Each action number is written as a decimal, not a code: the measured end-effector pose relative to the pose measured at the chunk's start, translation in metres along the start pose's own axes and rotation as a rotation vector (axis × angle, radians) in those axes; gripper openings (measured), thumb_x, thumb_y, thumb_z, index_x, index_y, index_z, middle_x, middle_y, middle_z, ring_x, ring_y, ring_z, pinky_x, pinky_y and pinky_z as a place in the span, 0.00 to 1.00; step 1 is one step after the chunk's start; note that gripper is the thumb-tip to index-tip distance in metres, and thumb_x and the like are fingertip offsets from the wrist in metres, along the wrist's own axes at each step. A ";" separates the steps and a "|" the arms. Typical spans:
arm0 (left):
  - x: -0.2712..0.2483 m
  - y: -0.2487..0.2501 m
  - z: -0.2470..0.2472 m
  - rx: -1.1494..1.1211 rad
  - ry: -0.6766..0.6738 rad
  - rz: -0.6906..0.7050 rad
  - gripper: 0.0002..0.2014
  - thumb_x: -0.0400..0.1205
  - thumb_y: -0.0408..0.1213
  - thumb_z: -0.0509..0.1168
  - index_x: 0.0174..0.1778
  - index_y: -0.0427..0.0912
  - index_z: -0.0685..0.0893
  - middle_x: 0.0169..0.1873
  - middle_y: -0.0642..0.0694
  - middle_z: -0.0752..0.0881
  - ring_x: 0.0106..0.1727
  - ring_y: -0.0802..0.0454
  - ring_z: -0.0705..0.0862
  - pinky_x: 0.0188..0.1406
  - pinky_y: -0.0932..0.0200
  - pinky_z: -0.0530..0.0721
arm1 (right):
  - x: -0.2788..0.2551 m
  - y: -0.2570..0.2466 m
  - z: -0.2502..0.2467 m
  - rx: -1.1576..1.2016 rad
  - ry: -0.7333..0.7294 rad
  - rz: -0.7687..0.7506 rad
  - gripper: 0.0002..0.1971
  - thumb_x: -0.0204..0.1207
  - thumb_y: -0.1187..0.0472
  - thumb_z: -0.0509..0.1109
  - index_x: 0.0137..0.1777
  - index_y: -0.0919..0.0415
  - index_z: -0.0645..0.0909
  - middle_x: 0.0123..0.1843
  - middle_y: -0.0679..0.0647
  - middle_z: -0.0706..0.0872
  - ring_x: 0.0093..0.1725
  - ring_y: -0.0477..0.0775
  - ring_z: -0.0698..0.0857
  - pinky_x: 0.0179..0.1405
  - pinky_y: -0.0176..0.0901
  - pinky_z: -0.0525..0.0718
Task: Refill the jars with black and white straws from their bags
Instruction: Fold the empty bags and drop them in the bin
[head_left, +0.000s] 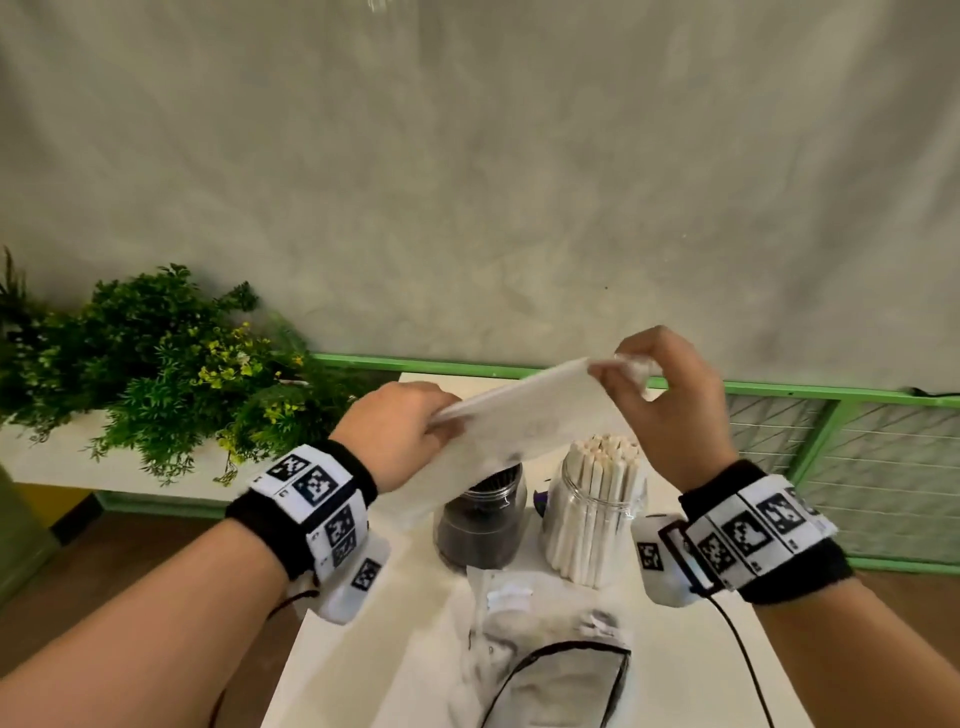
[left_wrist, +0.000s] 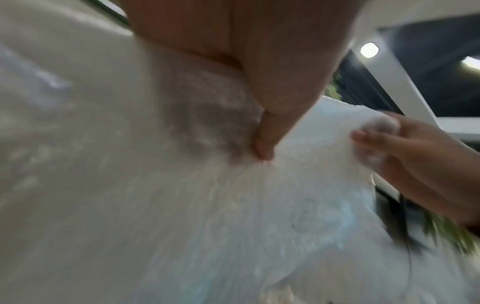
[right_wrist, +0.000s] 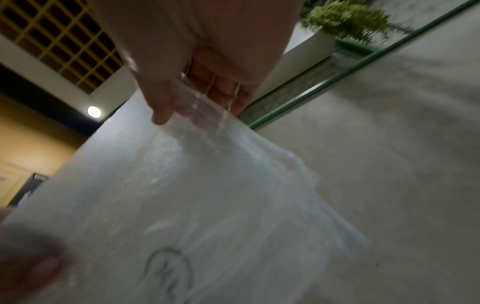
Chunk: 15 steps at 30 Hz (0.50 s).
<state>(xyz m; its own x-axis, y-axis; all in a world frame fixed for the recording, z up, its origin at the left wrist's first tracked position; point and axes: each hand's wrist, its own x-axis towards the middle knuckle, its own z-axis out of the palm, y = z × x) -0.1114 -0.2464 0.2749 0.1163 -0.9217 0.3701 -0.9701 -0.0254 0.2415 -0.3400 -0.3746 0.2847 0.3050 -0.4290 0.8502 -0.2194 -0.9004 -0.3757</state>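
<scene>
Both hands hold a translucent plastic bag (head_left: 519, 415) stretched out above the two jars. My left hand (head_left: 415, 426) grips its lower left end and my right hand (head_left: 631, 366) pinches its raised right corner. The bag (left_wrist: 298, 185) looks flat; no straws show inside it. My left thumb and fingers (left_wrist: 265, 142) clamp the film, and my right fingers (right_wrist: 168, 111) pinch the bag (right_wrist: 207, 205) edge. Beneath stand a clear jar of white straws (head_left: 597, 514) and, left of it, a jar of black straws (head_left: 480, 519).
A small white table (head_left: 395, 649) carries the jars. Another crumpled clear bag (head_left: 524, 639) and a black cable (head_left: 748, 670) lie at its near side. A planter of green foliage (head_left: 156, 364) sits to the left. A green railing (head_left: 831, 447) runs behind.
</scene>
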 end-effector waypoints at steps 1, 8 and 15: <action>0.003 -0.001 0.000 -0.058 0.042 -0.058 0.09 0.82 0.45 0.63 0.46 0.47 0.87 0.40 0.47 0.86 0.46 0.43 0.84 0.43 0.49 0.81 | 0.000 -0.005 -0.008 0.010 0.014 0.007 0.11 0.72 0.57 0.77 0.45 0.63 0.80 0.38 0.46 0.81 0.39 0.41 0.78 0.43 0.25 0.73; 0.002 0.019 0.008 -1.078 -0.127 -0.603 0.18 0.85 0.51 0.56 0.55 0.42 0.82 0.53 0.45 0.88 0.49 0.46 0.87 0.55 0.47 0.84 | -0.048 -0.019 0.000 0.615 -0.456 0.486 0.29 0.70 0.31 0.67 0.66 0.45 0.74 0.55 0.49 0.78 0.31 0.53 0.82 0.45 0.64 0.87; -0.007 0.062 0.014 -1.757 -0.279 -0.566 0.25 0.84 0.46 0.45 0.63 0.40 0.83 0.55 0.38 0.88 0.50 0.43 0.88 0.39 0.56 0.85 | -0.072 -0.022 0.052 0.139 -0.314 0.506 0.60 0.49 0.29 0.77 0.80 0.43 0.51 0.69 0.49 0.62 0.62 0.52 0.74 0.65 0.43 0.78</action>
<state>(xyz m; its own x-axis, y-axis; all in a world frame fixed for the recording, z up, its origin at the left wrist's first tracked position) -0.1755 -0.2465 0.2748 0.0953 -0.9809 -0.1693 0.4895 -0.1019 0.8660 -0.3086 -0.3280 0.2126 0.4579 -0.7874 0.4126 -0.2919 -0.5715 -0.7669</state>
